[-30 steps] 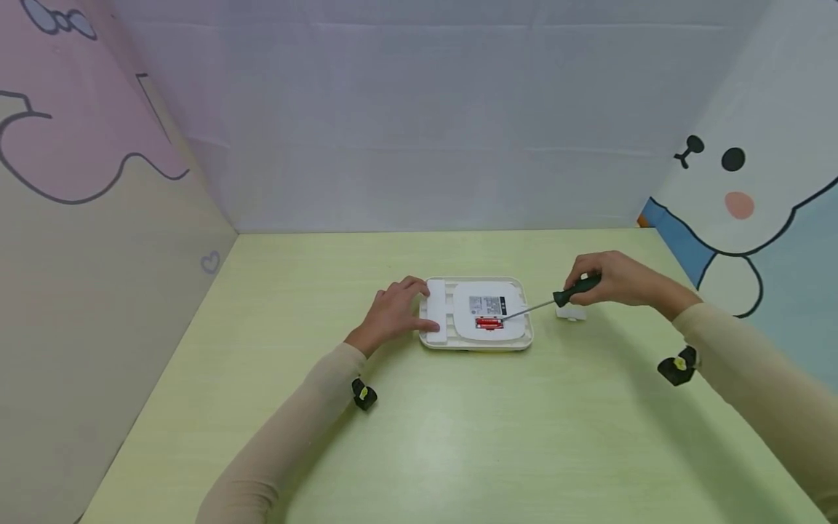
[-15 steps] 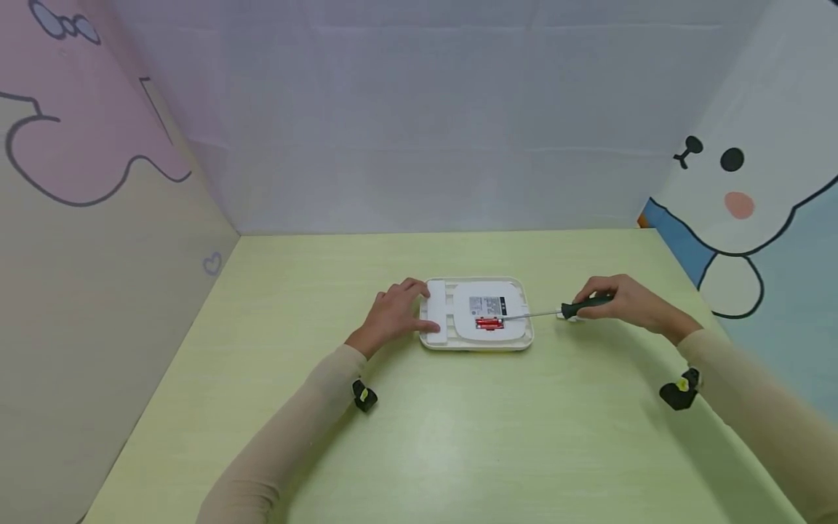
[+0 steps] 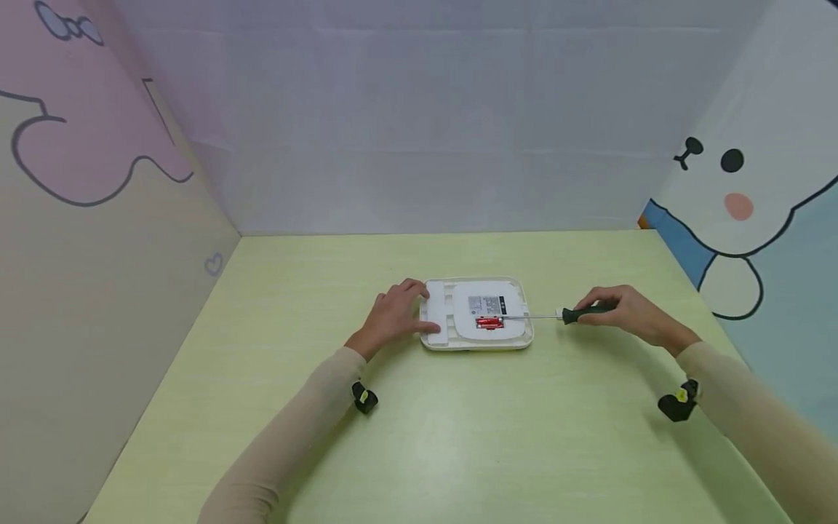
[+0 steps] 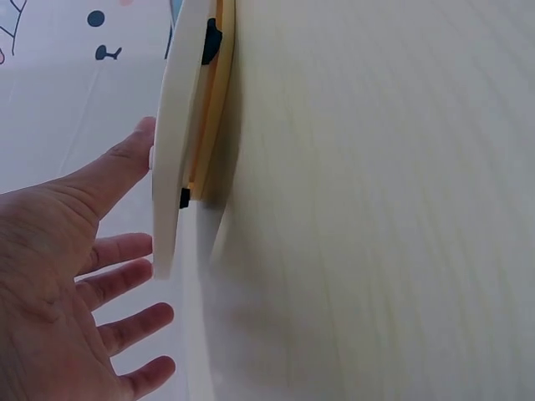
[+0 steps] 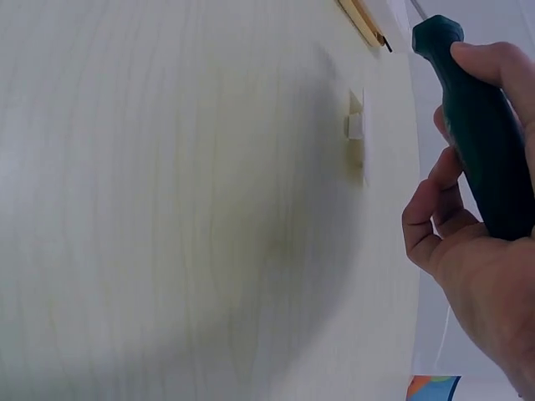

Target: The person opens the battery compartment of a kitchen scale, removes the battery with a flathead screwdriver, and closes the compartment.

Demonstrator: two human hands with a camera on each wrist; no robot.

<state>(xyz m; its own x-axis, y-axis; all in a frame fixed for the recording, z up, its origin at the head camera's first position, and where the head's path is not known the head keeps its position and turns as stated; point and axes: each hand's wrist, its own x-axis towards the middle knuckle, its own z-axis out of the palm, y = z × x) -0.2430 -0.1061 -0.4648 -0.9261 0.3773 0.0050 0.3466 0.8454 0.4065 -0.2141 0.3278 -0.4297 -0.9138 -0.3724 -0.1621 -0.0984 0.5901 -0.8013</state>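
A flat white device [image 3: 478,346] lies on the table with its underside up, showing a printed label and red batteries [image 3: 489,323] in an uncovered compartment. My left hand [image 3: 393,314] rests against its left end. In the left wrist view the thumb touches the white panel [image 4: 170,167] and the other fingers spread loosely. My right hand [image 3: 631,314] grips the dark green handle of a screwdriver [image 3: 585,314]. Its metal shaft lies nearly level, with the tip at the upper right of the batteries. In the right wrist view the thumb presses along the handle [image 5: 481,142].
A small white cover piece [image 5: 355,127] lies on the table below the screwdriver handle, mostly hidden in the head view. The pale green table [image 3: 458,437] meets a white back wall [image 3: 419,131]. Cartoon-printed side walls [image 3: 779,233] stand left and right.
My right hand has lowered and shifted slightly right, so the screwdriver's shaft has gone from slanted to almost level. Its tip stays by the batteries. My left hand and the device have hardly moved.
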